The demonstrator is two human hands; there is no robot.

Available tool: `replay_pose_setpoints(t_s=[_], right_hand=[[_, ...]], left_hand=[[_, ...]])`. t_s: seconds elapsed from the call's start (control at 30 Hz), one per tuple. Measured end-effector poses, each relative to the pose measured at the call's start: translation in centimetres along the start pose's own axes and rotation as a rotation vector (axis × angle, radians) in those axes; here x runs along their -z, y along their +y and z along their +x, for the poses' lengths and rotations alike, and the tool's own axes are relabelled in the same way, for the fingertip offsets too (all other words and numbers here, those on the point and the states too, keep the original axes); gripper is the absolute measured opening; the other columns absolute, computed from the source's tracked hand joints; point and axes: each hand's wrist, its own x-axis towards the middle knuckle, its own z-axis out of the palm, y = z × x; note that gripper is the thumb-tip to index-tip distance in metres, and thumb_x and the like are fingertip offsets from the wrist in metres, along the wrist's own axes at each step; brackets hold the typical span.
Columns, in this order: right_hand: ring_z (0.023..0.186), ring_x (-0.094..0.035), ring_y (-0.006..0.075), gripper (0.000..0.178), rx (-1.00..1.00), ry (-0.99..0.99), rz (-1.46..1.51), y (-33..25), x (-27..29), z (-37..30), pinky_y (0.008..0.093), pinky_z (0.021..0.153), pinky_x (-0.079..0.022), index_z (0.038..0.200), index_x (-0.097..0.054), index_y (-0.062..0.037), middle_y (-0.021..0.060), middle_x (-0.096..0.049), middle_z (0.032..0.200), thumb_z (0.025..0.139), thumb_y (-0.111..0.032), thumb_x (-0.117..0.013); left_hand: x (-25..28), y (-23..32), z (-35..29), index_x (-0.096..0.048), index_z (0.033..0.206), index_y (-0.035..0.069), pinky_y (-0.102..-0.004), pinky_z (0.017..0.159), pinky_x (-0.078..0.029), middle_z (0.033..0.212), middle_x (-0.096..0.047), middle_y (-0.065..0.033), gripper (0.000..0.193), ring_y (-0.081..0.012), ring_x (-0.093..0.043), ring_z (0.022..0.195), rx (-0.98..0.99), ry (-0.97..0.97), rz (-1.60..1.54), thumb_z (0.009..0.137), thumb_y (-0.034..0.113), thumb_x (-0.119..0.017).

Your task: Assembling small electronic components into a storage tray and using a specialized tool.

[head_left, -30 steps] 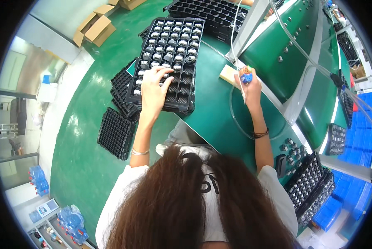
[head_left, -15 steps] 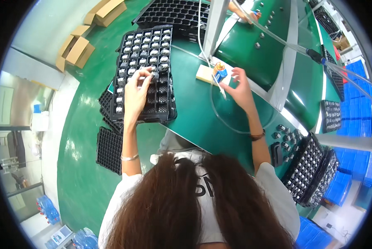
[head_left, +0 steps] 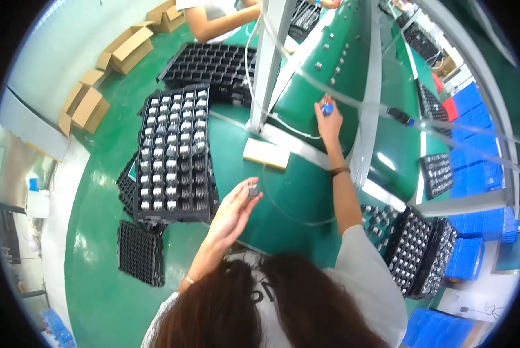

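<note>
The small silvery part (head_left: 253, 189) is pinched in the left hand's (head_left: 231, 211) fingertip grip over the green worktop (head_left: 295, 197); likely light, stiff and slick, it is best taken by its sides. The right hand's (head_left: 330, 125) grip wraps a blue-and-orange tool (head_left: 328, 108); leftward lies a black tray (head_left: 199, 191).
</note>
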Motion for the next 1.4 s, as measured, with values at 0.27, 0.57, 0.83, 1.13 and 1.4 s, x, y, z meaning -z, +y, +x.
replay_pose_setpoints(t_s=[0.27, 0.57, 0.83, 1.13, 1.4], right_hand=[[0.082, -0.063, 0.0359, 0.043, -0.091, 0.013, -0.159, -1.2, 1.1, 0.3, 0.0411, 0.074, -0.048, 0.109, -0.061, -0.004, 0.0207, -0.064, 0.086, 0.077, -0.031, -0.069], [0.064, -0.049, 0.0014, 0.02, -0.512, -0.317, 0.934, -13.5, 3.3, -7.3, 0.0179, 0.053, -0.039, 0.096, -0.061, -0.0058, -0.0022, -0.054, 0.077, 0.091, -0.023, -0.053], [0.067, -0.05, 0.0041, 0.016, -0.329, -0.596, 0.957, -19.2, 5.1, -12.7, 0.0171, 0.056, -0.039, 0.098, -0.055, -0.0048, 0.0003, -0.056, 0.084, 0.092, -0.017, -0.048], [0.081, -0.055, 0.0095, 0.015, -0.272, -0.598, 1.001, -18.8, 4.1, -15.6, 0.0225, 0.073, -0.045, 0.096, -0.057, 0.001, 0.0043, -0.06, 0.091, 0.089, -0.011, -0.054], [0.069, -0.059, 0.0148, 0.023, -0.004, -0.401, 0.389, -17.1, 1.7, -12.2, 0.0285, 0.064, -0.046, 0.095, -0.056, 0.0016, 0.009, -0.061, 0.077, 0.086, -0.018, -0.061]], left_hand=[[1.5, -0.1, 0.6, -0.048, 0.123, -0.001, -0.0247, 0.093, -0.044, 0.106, -0.059, -0.0055, 0.035, -0.0151, -0.057, 0.101, -0.038, 0.103, 0.05, 0.093, 0.017, -0.053], [1.2, -0.7, 3.5, -0.053, 0.119, -0.003, -0.0237, 0.087, -0.043, 0.108, -0.06, -0.0053, 0.031, -0.0113, -0.056, 0.099, -0.224, 0.087, 0.208, 0.093, 0.014, -0.054], [0.1, -0.6, 3.2, -0.059, 0.115, -0.001, -0.0228, 0.084, -0.043, 0.105, -0.063, -0.0041, 0.029, -0.0087, -0.056, 0.093, -0.269, 0.07, 0.314, 0.091, 0.015, -0.058], [2.0, -1.4, 2.2, -0.06, 0.113, -0.002, -0.0243, 0.084, -0.045, 0.1, -0.064, -0.0071, 0.033, -0.0103, -0.057, 0.094, -0.277, 0.082, 0.314, 0.085, 0.014, -0.066], [3.4, 4.7, -3.6, -0.066, 0.101, 0.005, -0.0278, 0.079, -0.048, 0.1, -0.063, -0.0067, 0.022, -0.0142, -0.057, 0.098, -0.714, 0.431, 0.971, 0.08, 0.006, -0.065]])
